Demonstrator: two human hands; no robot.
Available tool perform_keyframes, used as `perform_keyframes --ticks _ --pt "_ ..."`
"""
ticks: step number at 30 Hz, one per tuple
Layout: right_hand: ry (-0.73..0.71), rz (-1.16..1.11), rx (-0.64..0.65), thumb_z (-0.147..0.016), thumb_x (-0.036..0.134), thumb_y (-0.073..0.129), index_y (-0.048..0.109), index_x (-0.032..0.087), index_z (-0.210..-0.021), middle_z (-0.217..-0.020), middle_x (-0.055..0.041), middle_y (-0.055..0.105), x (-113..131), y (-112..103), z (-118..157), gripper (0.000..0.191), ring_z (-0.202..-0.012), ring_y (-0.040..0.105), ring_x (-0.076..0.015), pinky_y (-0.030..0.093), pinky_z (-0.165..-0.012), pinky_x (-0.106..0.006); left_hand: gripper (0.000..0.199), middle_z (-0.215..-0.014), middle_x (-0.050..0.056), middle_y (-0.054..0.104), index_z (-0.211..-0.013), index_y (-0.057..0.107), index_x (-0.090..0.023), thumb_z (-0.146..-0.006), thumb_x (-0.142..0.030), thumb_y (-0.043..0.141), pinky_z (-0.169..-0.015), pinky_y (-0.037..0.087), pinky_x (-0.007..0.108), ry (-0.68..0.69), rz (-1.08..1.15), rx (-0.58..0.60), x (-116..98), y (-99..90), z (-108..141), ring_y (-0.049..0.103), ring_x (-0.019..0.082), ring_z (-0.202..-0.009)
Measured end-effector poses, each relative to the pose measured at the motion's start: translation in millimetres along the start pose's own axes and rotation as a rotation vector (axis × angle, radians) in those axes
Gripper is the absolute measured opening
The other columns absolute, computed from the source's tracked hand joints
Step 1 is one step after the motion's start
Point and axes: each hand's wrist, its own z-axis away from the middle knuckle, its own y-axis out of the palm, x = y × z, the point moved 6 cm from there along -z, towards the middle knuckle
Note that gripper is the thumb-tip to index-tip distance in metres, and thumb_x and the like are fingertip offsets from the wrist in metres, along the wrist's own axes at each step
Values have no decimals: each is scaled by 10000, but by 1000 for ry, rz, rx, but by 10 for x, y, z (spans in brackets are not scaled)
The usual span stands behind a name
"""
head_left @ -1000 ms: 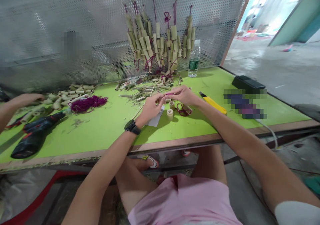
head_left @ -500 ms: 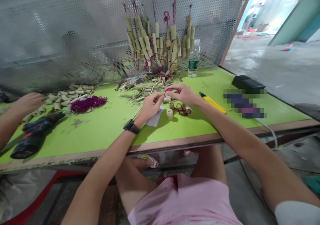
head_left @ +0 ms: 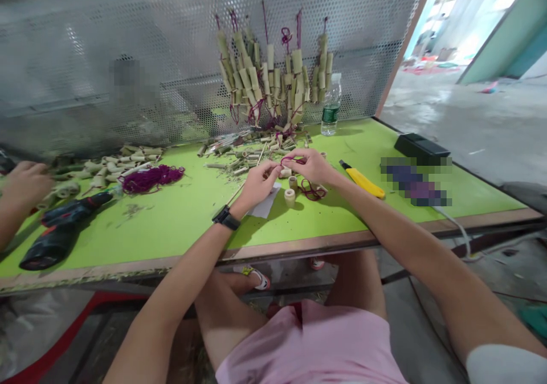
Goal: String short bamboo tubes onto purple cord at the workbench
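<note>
My left hand (head_left: pixel 261 182), with a black watch on the wrist, pinches a purple cord (head_left: pixel 290 159) at its fingertips. My right hand (head_left: pixel 314 166) is closed on the same cord, its fingers almost meeting the left ones. Below my right hand a loose loop of the purple cord (head_left: pixel 311 190) lies on the table. A short pale bamboo tube (head_left: pixel 289 197) stands upright just below my hands, with a darker tube (head_left: pixel 293 182) behind it. A piece of white paper (head_left: pixel 265 203) sits partly under my left hand.
Strung bamboo pieces (head_left: pixel 248 70) hang on the perforated metal panel (head_left: pixel 171 48). A bottle (head_left: pixel 331 107), a yellow utility knife (head_left: pixel 365 182) and a black box (head_left: pixel 422 148) are to the right. Leftward lie purple cord (head_left: pixel 150 179), a drill (head_left: pixel 64 224), bamboo pieces (head_left: pixel 115 166) and another person's hand (head_left: pixel 28 183).
My hands have drawn closer together, and the arc of cord between them looks smaller and flatter. The other person's hand has shifted left. The view has tilted slightly.
</note>
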Motion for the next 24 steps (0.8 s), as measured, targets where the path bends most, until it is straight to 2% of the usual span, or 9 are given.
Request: perform_keyframes --ticks 2,8,15,18,24 --pt "2 -20 18 -967 581 757 881 193 -1072 -1031 -122 821 -17 27 1 421 -737 658 -197 522 -666 -366 451 -871 50 756 -961 748 -193 -1090 -577 549 -684 436 318 4 -9 7 -11 0 3 594 176 -721" --pt "-38 -62 5 -950 578 776 873 193 -1004 -1032 -123 824 -53 55 -9 401 -921 734 -246 599 -832 -415 453 -793 32 718 -969 759 -201 -1090 -581 541 -655 413 324 -3 -42 10 31 12 7 577 181 -692" --pt "21 -13 -49 -974 599 757 852 226 -1004 -1091 -117 821 -48 23 -5 386 -968 735 -259 607 -872 -417 378 -897 50 763 -980 747 -196 -1085 -511 567 -705 458 325 -1 -34 12 49 10 6 621 181 -754" --pt "2 -15 -18 -979 610 738 852 212 -1019 -1099 -123 830 -47 48 -2 417 -980 738 -266 587 -869 -407 386 -858 40 736 -984 735 -203 -1088 -533 566 -683 442 321 -16 -13 17 72 4 7 598 177 -722" --pt "-46 20 -6 -1001 665 686 837 166 -981 -974 -108 810 -28 57 0 521 -862 693 -229 516 -781 -360 411 -830 33 706 -945 702 -206 -1094 -552 539 -676 438 321 -19 -6 17 83 5 3 584 174 -706"
